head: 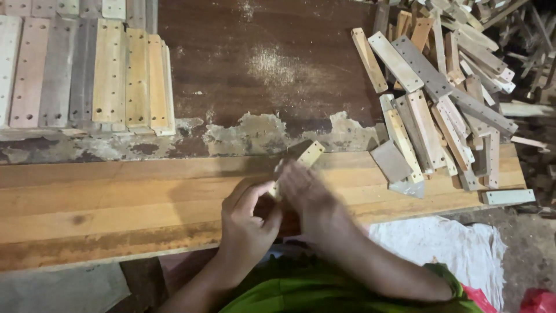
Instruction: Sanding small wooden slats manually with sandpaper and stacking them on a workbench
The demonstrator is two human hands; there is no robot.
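Both hands meet over the pale plank (116, 197) at six o'clock: my left hand (248, 223) curls shut round the lower end of a small wooden strip (301, 164), and my right hand (304, 191) closes over its middle, blurred, so its upper end pokes out toward one o'clock. No box or tray shows here; the stock lies loose. Drilled slats (110, 72) lie in a neat row at ten o'clock, and a jumbled pile of strips (440, 98) spreads at two o'clock. Between them the dark, dusty tabletop (260, 64) lies open at twelve. A white cloth (446, 246) hangs past the plank's near edge at four o'clock.
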